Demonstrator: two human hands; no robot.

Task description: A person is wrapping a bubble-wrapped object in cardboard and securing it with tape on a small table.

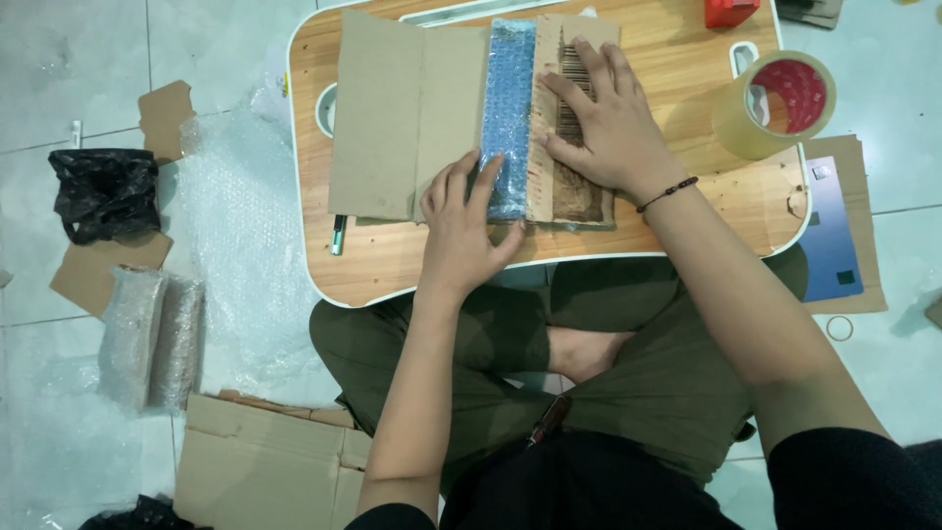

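Observation:
A flat sheet of brown cardboard [392, 118] lies on a small wooden lap table [687, 211]. A blue item wrapped in bubble wrap [508, 98] rests on the cardboard. My left hand [461, 221] presses on the near end of the wrapped item, fingers spread. My right hand [603, 123] lies flat on the cardboard flap [574, 196] to the right of the item, holding it down. A dark bead bracelet circles my right wrist.
A roll of clear packing tape [775, 103] stands at the table's right edge. A red object [728, 12] sits at the far edge. On the tiled floor lie bubble wrap [235, 226], wrapped bundles [152, 334], a black bag [103, 191], and cardboard [265, 461].

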